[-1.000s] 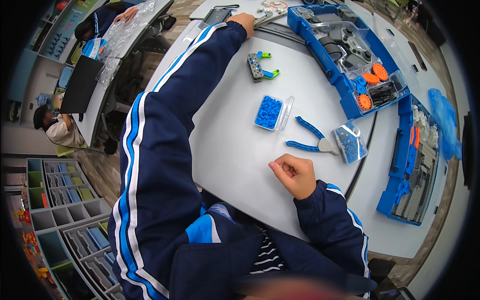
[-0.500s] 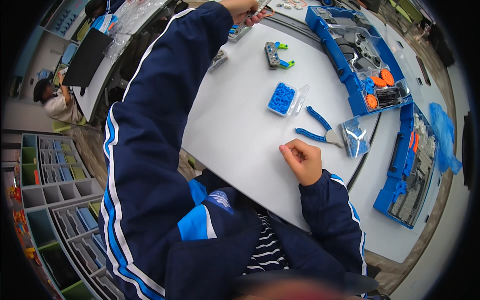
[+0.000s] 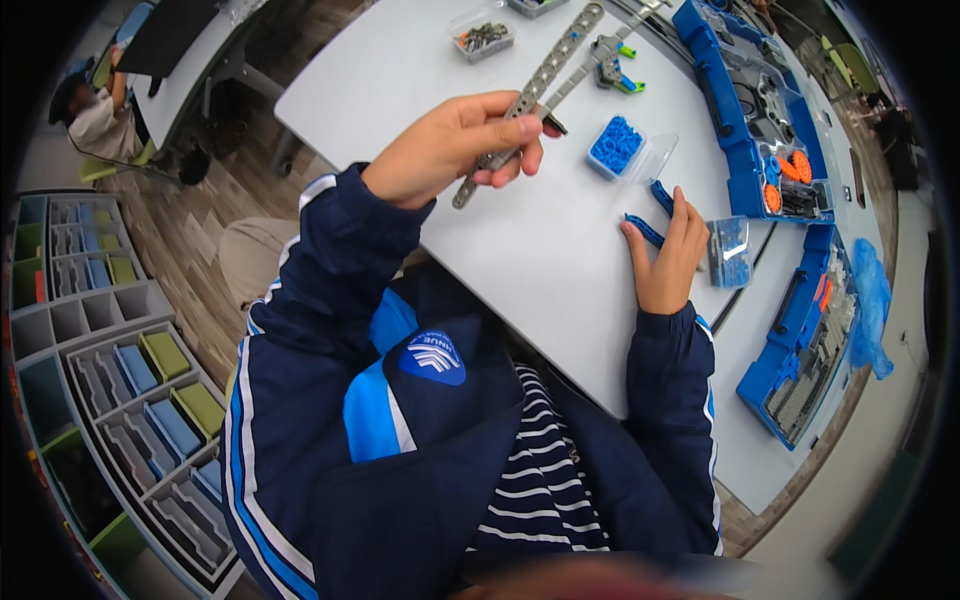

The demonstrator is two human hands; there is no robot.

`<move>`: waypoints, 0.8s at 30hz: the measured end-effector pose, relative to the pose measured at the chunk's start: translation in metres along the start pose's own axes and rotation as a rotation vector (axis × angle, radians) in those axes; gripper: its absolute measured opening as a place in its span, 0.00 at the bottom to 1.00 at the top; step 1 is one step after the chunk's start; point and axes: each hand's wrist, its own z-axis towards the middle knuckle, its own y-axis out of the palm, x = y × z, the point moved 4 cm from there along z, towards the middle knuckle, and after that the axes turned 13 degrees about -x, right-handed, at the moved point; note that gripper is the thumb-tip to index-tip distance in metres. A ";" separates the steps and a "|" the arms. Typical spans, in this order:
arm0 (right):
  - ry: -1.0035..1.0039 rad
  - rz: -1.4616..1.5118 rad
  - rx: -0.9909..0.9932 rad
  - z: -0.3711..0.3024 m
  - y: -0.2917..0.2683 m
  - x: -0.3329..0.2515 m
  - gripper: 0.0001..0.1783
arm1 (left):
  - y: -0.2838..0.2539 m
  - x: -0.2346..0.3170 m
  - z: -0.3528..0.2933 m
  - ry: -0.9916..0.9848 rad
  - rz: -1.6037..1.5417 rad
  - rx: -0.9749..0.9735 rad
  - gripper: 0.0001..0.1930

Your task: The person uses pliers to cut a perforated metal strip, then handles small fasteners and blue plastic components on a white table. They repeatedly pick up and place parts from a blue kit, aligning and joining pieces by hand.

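Observation:
My left hand (image 3: 450, 145) is closed around an assembly of grey perforated construction beams (image 3: 551, 72), held above the table with its long end pointing away and to the right. My right hand (image 3: 668, 258) has its thumb and fingers apart over the pliers with blue handles (image 3: 643, 230); the pliers' head is hidden behind the hand, and I cannot tell whether they touch. Beyond it stands an opened clear box of small blue pins (image 3: 616, 145). A small grey, blue and green built piece (image 3: 612, 70) lies farther back, partly behind the beams.
A clear box of blue parts (image 3: 731, 255) sits right of my right hand. Two blue cases (image 3: 745, 185) with orange and grey parts line the right side. A small tub of grey pieces (image 3: 482, 40) is far left. Another person (image 3: 105, 120) sits at a table farther left.
My left hand has come back from the far edge, bringing the grey beam assembly over the table. My right hand has unfolded from a loose fist and moved over the pliers. The view has shifted.

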 end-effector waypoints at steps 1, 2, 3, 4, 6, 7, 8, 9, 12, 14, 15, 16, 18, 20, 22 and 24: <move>0.005 0.008 -0.012 0.000 0.001 0.001 0.41 | 0.005 -0.008 -0.006 -0.036 -0.008 0.026 0.17; 0.022 0.018 -0.027 -0.001 0.002 0.002 0.41 | 0.012 -0.013 -0.010 0.000 -0.051 0.020 0.17; 0.014 0.022 0.007 -0.002 0.001 0.003 0.39 | 0.017 -0.019 -0.014 -0.001 -0.088 0.035 0.17; 0.023 0.059 0.022 -0.003 0.001 0.004 0.39 | 0.022 -0.025 -0.017 -0.017 -0.113 0.054 0.16; 0.037 0.135 0.051 -0.003 0.001 0.007 0.38 | 0.029 -0.032 -0.022 0.002 -0.128 0.071 0.16; 0.037 0.105 0.030 -0.003 0.002 0.006 0.37 | 0.033 -0.035 -0.022 0.006 -0.128 0.076 0.16; 0.029 0.048 0.019 -0.002 0.002 0.005 0.38 | 0.036 -0.038 -0.023 0.009 -0.126 0.084 0.16; 0.021 -0.007 0.010 -0.001 0.002 0.003 0.38 | 0.040 -0.042 -0.024 0.015 -0.140 0.096 0.15; -0.007 -0.060 0.066 0.000 -0.008 -0.008 0.32 | 0.047 -0.051 -0.023 0.023 -0.112 0.146 0.15; -0.039 -0.034 0.157 -0.003 -0.020 -0.019 0.27 | 0.055 -0.058 -0.022 0.035 -0.042 0.179 0.14; -0.096 -0.031 0.236 -0.010 -0.028 -0.028 0.20 | 0.059 -0.062 -0.021 -0.022 0.070 0.196 0.14; -0.185 0.133 0.153 -0.014 -0.027 -0.037 0.18 | 0.065 -0.066 -0.019 -0.042 0.182 0.202 0.13; -0.315 0.471 -0.022 -0.024 -0.021 -0.052 0.15 | 0.079 -0.070 -0.012 0.005 0.351 0.219 0.12; -0.238 0.579 -0.233 -0.026 -0.004 -0.057 0.14 | 0.093 -0.074 -0.005 0.064 0.469 0.208 0.11; -0.275 0.684 -0.236 -0.028 0.001 -0.057 0.10 | 0.099 -0.079 -0.008 0.063 0.408 0.197 0.11; -0.268 0.743 -0.243 -0.029 0.004 -0.053 0.08 | 0.098 -0.085 -0.011 0.025 0.329 0.176 0.11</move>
